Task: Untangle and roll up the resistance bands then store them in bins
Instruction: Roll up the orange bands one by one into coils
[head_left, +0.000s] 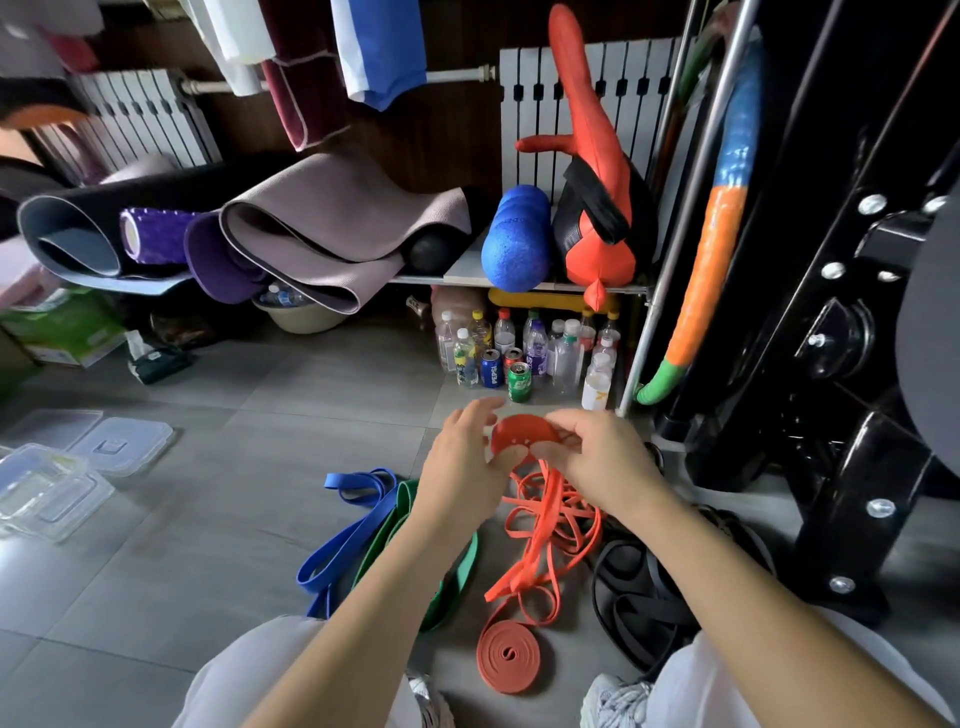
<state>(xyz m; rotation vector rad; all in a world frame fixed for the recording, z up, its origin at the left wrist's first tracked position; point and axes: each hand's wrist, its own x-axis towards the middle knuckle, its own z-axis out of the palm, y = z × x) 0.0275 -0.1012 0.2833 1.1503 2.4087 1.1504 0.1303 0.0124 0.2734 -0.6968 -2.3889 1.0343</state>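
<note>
Both hands are raised over the floor with a partly rolled orange band coil (519, 435) between them. My left hand (467, 462) cups the coil's left side with curled fingers. My right hand (592, 452) pinches its right side. The coil's loose tail hangs into a tangle of orange band (545, 540) on the tiles. A finished orange roll (511, 656) lies flat near my feet. A blue band (343, 540) and a green band (457, 571) lie to the left, black bands (639, 603) to the right.
Clear plastic bins (47, 491) and lids (122, 441) sit on the floor at the left. Bottles and cans (519, 353) stand under a shelf of rolled mats (311, 234). A black rack frame (831, 364) fills the right side.
</note>
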